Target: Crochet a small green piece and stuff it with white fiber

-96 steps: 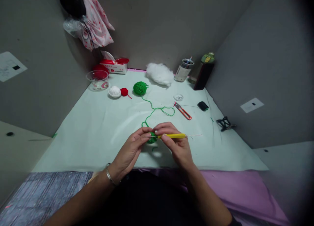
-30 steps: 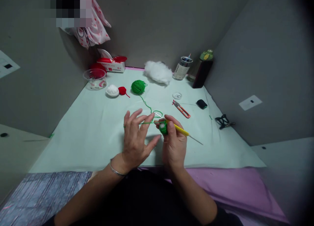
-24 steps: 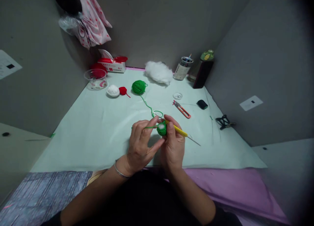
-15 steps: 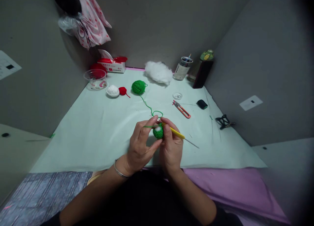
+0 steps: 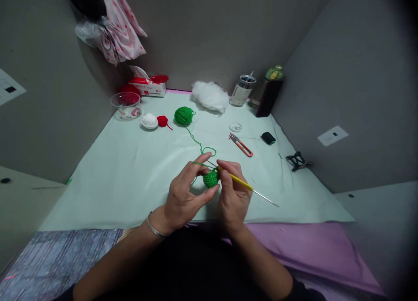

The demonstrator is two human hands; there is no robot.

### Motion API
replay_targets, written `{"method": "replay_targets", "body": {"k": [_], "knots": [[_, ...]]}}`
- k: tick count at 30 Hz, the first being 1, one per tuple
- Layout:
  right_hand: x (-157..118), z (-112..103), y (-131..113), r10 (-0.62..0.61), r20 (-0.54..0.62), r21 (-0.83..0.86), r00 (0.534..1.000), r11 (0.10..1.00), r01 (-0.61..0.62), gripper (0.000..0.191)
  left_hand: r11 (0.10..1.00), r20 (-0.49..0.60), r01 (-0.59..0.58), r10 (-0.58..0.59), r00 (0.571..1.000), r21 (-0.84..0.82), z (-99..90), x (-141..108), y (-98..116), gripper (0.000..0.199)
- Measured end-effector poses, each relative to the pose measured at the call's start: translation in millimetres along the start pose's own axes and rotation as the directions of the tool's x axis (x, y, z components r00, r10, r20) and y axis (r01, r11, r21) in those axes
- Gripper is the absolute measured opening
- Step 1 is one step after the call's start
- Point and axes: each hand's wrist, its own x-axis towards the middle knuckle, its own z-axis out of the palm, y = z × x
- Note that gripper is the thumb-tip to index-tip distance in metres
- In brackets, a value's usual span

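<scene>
My left hand [image 5: 184, 187] pinches a small round green crochet piece [image 5: 210, 178] from below with the thumb, while green yarn runs over its raised index finger. In my right hand [image 5: 234, 196] is a crochet hook [image 5: 241, 182] with a yellow handle, gripped between thumb and fingers. Its thin metal tip reaches the top edge of the crochet piece, and the other metal end sticks out to the lower right. The yarn trails in a loop up to a green yarn ball [image 5: 183, 116] lying beyond the hands.
Orange thread snips [image 5: 241, 145], a small clear ring-like item [image 5: 235, 127] and a black case [image 5: 268, 138] lie to the right. White stuffing [image 5: 210, 96], a can [image 5: 242, 90] and a bottle [image 5: 271, 92] stand behind. White yarn [image 5: 149, 121], red yarn [image 5: 162, 121] and a plastic tub [image 5: 126, 106] are left.
My right hand has moved right and slightly down with the crochet hook, away from my left hand. The crochet piece has turned, and the white stuffing in its opening no longer shows.
</scene>
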Motion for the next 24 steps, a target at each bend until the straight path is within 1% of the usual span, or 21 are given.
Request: {"method": "replay_targets", "body": {"k": [2,3,6,8,11,14,17,21,24], "knots": [[0.3,-1.6,2.7,-0.031,0.003,0.019,1.0,0.999,0.031,0.019,0.993,-0.014,0.094,-0.096,0.995,-0.072,-0.1,1.3,1.6,0.069],[0.9,-2.3,4.5,-0.042,0.004,0.037,0.999,0.998,0.042,0.019,0.986,-0.02,0.12,-0.123,0.992,-0.116,0.1,1.7,1.9,0.071],[5.2,-5.0,9.9,-0.026,0.03,0.106,0.999,0.994,0.023,0.018,0.963,-0.024,0.134,-0.143,0.989,-0.233,0.4,2.5,1.4,0.077],[9.3,-8.0,11.9,-0.013,0.081,0.137,0.997,0.991,0.002,0.017,0.949,-0.017,0.147,-0.158,0.987,-0.278,-0.4,2.4,0.6,0.079],[14.6,-14.0,10.8,-0.067,0.152,0.139,0.986,0.989,0.046,0.013,0.935,0.014,0.179,-0.183,0.983,-0.305,-3.0,1.5,-0.4,0.083],[15.9,-18.0,7.8,-0.113,0.196,0.138,0.974,0.987,0.087,0.015,0.924,0.055,0.193,-0.185,0.981,-0.329,-5.6,0.3,-0.6,0.085],[12.5,-16.2,7.3,-0.124,0.19,0.179,0.974,0.98,0.09,0.02,0.908,0.056,0.229,-0.223,0.973,-0.351,-6.1,0.3,0.6,0.084],[7.0,-9.7,10.3,-0.134,0.124,0.264,0.983,0.96,0.097,0.022,0.862,0.044,0.306,-0.316,0.948,-0.404,-5.5,1.6,3.7,0.081],[7.8,-9.2,10.3,-0.085,0.147,0.338,0.985,0.941,0.031,0.017,0.831,0.075,0.34,-0.344,0.936,-0.441,-6.9,1.9,4.9,0.077]]}}
